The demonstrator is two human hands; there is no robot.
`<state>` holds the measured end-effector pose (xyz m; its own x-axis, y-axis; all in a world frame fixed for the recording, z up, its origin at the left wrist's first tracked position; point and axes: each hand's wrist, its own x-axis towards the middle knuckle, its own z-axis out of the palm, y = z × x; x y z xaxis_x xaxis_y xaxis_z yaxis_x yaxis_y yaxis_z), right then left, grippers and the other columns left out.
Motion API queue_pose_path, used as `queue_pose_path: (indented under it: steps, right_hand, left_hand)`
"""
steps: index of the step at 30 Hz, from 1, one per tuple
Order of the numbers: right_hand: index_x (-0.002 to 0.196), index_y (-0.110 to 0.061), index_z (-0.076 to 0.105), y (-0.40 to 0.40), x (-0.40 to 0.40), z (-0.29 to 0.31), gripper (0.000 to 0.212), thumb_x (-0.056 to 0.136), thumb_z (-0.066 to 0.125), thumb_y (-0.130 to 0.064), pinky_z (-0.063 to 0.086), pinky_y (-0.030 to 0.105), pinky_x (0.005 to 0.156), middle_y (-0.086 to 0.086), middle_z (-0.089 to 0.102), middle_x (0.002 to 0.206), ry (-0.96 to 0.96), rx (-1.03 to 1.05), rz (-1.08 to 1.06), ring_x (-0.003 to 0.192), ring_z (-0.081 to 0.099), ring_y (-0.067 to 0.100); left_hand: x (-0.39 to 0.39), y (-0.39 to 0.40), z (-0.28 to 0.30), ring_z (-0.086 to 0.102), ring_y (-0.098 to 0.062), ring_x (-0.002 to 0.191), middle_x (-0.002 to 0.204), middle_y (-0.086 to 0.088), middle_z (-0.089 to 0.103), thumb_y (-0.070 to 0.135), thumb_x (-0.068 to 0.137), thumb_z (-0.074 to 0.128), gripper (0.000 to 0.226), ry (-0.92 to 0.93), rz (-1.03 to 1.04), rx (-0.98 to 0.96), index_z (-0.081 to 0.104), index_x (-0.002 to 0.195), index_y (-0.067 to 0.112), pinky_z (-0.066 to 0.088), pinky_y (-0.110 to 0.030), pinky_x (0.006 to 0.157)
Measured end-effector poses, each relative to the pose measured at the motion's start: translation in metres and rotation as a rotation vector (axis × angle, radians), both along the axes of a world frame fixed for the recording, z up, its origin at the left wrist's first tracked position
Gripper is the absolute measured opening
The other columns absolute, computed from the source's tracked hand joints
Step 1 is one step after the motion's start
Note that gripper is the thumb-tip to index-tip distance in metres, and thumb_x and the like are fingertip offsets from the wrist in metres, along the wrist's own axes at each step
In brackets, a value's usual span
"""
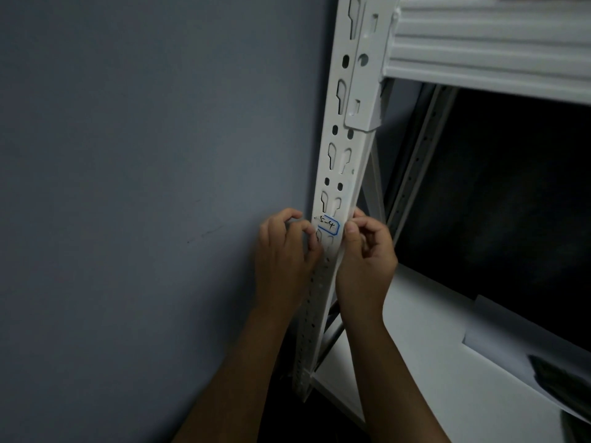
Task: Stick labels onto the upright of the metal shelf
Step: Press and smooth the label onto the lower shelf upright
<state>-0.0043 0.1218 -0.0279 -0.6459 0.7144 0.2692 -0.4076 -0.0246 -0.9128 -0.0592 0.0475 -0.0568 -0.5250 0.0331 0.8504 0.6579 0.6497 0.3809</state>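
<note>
Flanking the label (328, 227), hands hide the upright (340, 161) edges.

Both hands raised side by side, left hand (285, 247) and right hand (367, 251) with fingers curled.

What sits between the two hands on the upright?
In the head view, the blue-bordered label on the upright lies between left hand and right hand.
</note>
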Motion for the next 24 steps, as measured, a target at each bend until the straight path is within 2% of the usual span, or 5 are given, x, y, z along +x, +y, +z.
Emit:
queue_pose_path:
  steps: [4, 8, 12, 17, 24]
  right_hand:
    - [0.101, 0.000, 0.058, 0.003, 0.002, 0.001, 0.009, 0.094, 0.054, -0.002, 0.053, 0.011, 0.068, -0.008, 0.062, 0.110, -0.005, 0.017, 0.023, 0.092, 0.062, -0.012]
    - [0.095, -0.011, 0.064, 0.003, 0.007, 0.000, 0.007, 0.091, 0.060, -0.007, 0.051, 0.011, 0.080, -0.001, 0.060, 0.117, -0.015, 0.206, -0.087, 0.107, 0.059, 0.003]
    - [0.094, -0.025, 0.067, 0.002, 0.014, 0.006, 0.019, 0.088, 0.064, -0.007, 0.045, 0.013, 0.089, -0.004, 0.064, 0.100, 0.042, 0.500, -0.149, 0.102, 0.059, 0.015]
    - [0.090, -0.033, 0.068, -0.004, 0.025, 0.018, 0.031, 0.089, 0.062, -0.002, 0.049, 0.013, 0.084, -0.010, 0.069, 0.094, 0.034, 0.317, 0.066, 0.092, 0.066, 0.001]
    - [0.089, -0.023, 0.072, -0.010, 0.031, 0.025, 0.026, 0.088, 0.061, 0.001, 0.052, 0.017, 0.084, -0.008, 0.074, 0.090, 0.022, 0.154, 0.213, 0.092, 0.068, 0.005]
  left_hand:
    - [0.006, -0.005, 0.002, 0.041, -0.013, 0.091, 0.100, -0.004, 0.053, 0.028, 0.084, 0.051, 0.020, -0.034, -0.057, -0.015, 0.058, 0.079, 0.010, 0.031, -0.015, 0.077]
    - [0.017, -0.011, 0.021, 0.050, 0.003, 0.081, 0.090, 0.012, 0.048, 0.023, 0.087, 0.054, 0.009, -0.347, -0.340, 0.219, 0.052, 0.079, 0.023, 0.041, -0.009, 0.068]
    - [0.028, -0.018, 0.038, 0.056, 0.007, 0.063, 0.072, 0.010, 0.059, 0.009, 0.090, 0.058, 0.018, -0.633, -0.536, 0.437, 0.056, 0.079, 0.023, 0.043, -0.007, 0.059]
    - [0.038, -0.027, 0.050, 0.060, 0.001, 0.066, 0.066, 0.010, 0.064, 0.006, 0.090, 0.056, 0.018, -0.661, -0.702, 0.511, 0.059, 0.080, 0.021, 0.048, -0.012, 0.065]
    - [0.042, -0.033, 0.055, 0.061, -0.001, 0.066, 0.066, 0.012, 0.065, 0.006, 0.090, 0.056, 0.015, -0.690, -0.798, 0.508, 0.060, 0.082, 0.018, 0.050, -0.015, 0.066]
